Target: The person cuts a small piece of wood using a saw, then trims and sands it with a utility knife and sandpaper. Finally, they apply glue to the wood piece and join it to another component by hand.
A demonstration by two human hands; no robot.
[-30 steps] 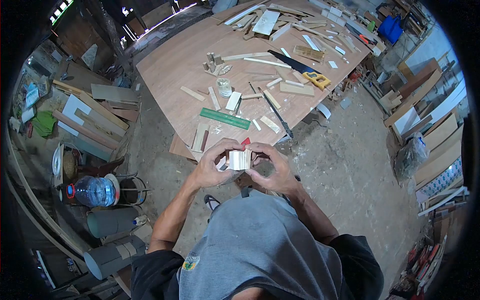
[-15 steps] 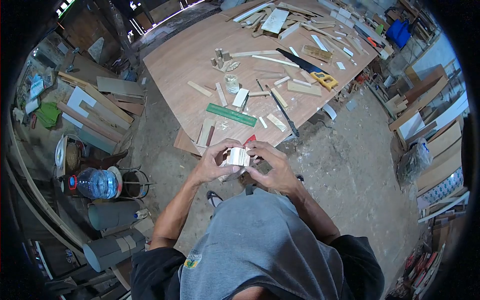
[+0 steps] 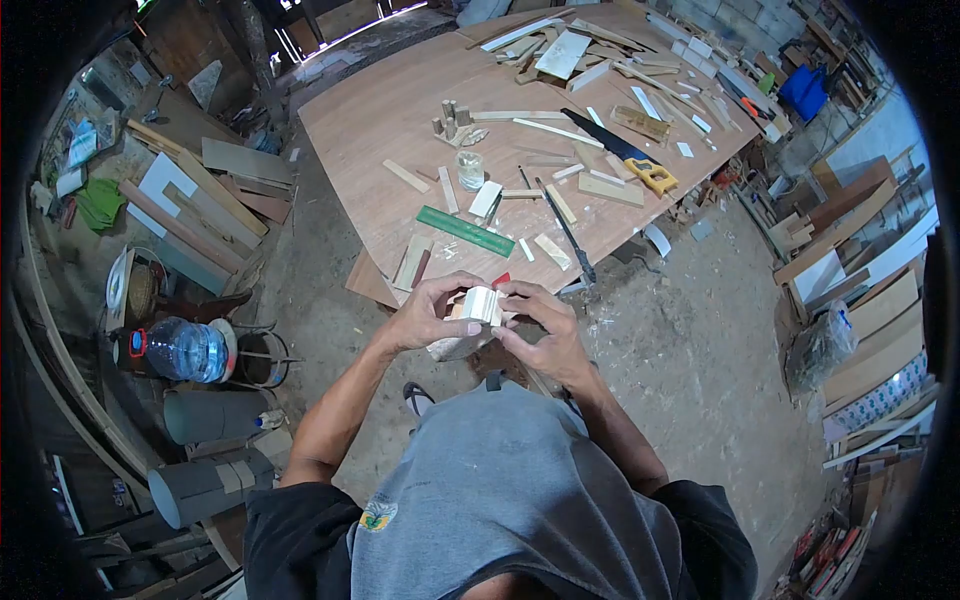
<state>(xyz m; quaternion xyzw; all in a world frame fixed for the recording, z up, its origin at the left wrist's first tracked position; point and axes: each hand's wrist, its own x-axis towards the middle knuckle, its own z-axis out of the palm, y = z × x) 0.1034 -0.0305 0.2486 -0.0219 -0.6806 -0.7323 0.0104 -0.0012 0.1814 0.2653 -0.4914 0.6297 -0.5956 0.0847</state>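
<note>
Between my two hands, in front of my chest, is a small pale wooden block point(image 3: 483, 304) with ridged, layered lines on its face. My left hand point(image 3: 432, 316) grips its left side, thumb below and fingers over the top. The fingers of my right hand point(image 3: 545, 328) close on its right side. Just beyond the block a small red piece point(image 3: 502, 279) shows at the table's near edge. A green ruler point(image 3: 465, 232) lies on the wooden table point(image 3: 350, 130) past my hands. Beneath the block is a pale surface point(image 3: 452, 347), partly hidden by my hands.
On the table are a handsaw with a yellow handle point(image 3: 652, 176), a glass jar point(image 3: 469, 170), a dark slender tool point(image 3: 570, 238) and many wood strips. A water bottle point(image 3: 185, 350) stands at left. Boards point(image 3: 875, 310) lean at right.
The block has tilted slightly in my hands, showing more of its ridged side. Both hands stay on it. The whole view has shifted a little.
</note>
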